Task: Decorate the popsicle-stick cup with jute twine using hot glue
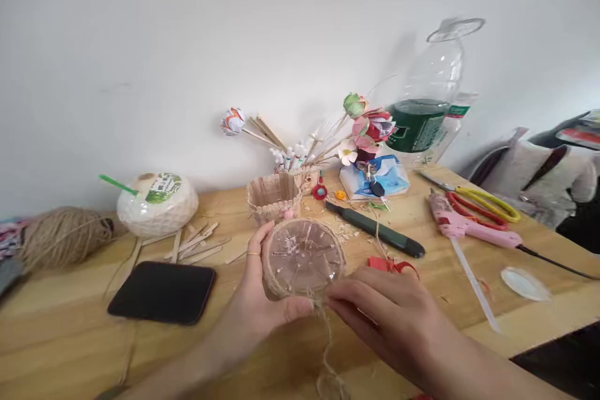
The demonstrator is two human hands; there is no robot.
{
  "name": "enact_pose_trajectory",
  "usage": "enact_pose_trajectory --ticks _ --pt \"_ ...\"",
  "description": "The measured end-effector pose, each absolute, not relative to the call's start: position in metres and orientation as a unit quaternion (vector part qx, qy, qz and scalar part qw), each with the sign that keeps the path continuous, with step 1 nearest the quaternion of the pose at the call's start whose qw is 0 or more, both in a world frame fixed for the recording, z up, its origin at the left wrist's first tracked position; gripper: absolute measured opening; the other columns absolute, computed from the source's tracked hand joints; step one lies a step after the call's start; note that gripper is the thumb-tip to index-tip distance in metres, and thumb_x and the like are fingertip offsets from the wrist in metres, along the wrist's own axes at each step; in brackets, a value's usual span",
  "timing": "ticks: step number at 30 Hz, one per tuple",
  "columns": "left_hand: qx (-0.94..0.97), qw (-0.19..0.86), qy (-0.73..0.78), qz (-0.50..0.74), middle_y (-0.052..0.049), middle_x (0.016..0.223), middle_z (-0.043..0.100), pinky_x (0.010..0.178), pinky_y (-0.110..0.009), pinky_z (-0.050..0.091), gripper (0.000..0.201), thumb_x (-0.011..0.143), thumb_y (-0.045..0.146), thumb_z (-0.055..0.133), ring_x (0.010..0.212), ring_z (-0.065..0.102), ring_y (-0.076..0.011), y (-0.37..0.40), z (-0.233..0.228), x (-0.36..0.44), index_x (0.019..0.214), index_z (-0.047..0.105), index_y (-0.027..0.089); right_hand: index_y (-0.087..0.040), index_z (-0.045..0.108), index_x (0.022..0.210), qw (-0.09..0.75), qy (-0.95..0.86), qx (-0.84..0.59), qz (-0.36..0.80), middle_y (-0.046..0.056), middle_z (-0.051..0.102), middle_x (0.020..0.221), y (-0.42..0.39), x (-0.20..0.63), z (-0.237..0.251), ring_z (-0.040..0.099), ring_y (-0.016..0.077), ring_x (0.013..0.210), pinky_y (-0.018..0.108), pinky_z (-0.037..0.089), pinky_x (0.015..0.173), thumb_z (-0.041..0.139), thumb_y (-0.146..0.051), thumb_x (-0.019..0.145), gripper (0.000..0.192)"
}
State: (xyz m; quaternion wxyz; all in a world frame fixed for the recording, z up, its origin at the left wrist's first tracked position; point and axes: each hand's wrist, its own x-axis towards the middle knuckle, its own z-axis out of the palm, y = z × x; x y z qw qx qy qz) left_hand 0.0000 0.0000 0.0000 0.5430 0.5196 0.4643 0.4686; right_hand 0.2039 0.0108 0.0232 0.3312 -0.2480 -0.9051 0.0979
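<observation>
My left hand [259, 300] holds a clear plastic bottle bottom [304, 256] whose side is wrapped in jute twine, its ribbed base turned toward me. My right hand [389, 315] pinches the loose twine strand [328, 337] at the lower edge of the piece; the strand hangs down to the wooden table [70, 337]. A ring sits on a left finger.
A black phone [162, 290], a twine ball [63, 237], a coconut with a green straw [157, 203], popsicle sticks [197, 244] and a stick cup [274, 197] lie left and behind. A black knife [375, 229], pink glue gun [469, 228], scissors [487, 203], paper flowers [365, 128] and a cut bottle [429, 100] are on the right.
</observation>
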Motion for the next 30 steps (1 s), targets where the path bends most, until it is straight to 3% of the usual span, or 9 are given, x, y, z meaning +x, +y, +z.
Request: enact_pose_trajectory --ticks 7,16,23,30 --pt "0.525 0.536 0.457 0.477 -0.014 0.151 0.026 0.114 -0.046 0.022 0.094 0.064 0.041 0.079 0.139 0.028 -0.0321 -0.005 -0.005 -0.001 0.134 0.018 0.029 -0.014 0.060 0.088 0.323 -0.918 -0.226 0.044 0.001 0.059 0.066 0.014 0.203 0.030 0.048 0.0108 0.056 0.025 0.035 0.049 0.045 -0.009 0.092 0.016" --pt "0.537 0.517 0.475 0.468 -0.013 0.152 0.026 0.110 -0.046 0.033 0.098 0.063 0.037 0.081 0.136 0.035 -0.0319 -0.004 -0.009 -0.004 0.135 0.016 0.030 -0.015 0.058 0.071 0.333 -0.879 -0.314 0.137 0.000 0.057 0.061 0.010 0.195 0.026 0.050 0.0089 0.051 0.022 0.039 0.047 0.050 -0.013 0.088 0.018" --pt "0.572 0.431 0.515 0.471 -0.012 0.147 0.036 0.107 -0.043 0.038 0.092 0.064 0.024 0.074 0.133 0.041 -0.0283 -0.005 0.008 0.009 0.135 0.015 0.030 -0.017 0.055 0.071 0.358 -0.857 -0.339 0.151 -0.002 0.059 0.060 0.008 0.194 0.020 0.052 0.0085 0.051 0.020 0.039 0.048 0.054 -0.014 0.084 0.014" --pt "0.557 0.425 0.534 0.474 -0.017 0.142 0.039 0.104 -0.046 0.040 0.092 0.062 0.030 0.073 0.129 0.045 -0.0319 -0.003 0.011 0.016 0.132 0.014 0.024 -0.016 0.059 0.078 0.361 -0.865 -0.316 0.145 0.001 0.061 0.064 0.005 0.195 0.024 0.055 0.0108 0.054 0.022 0.040 0.049 0.050 -0.014 0.086 0.013"
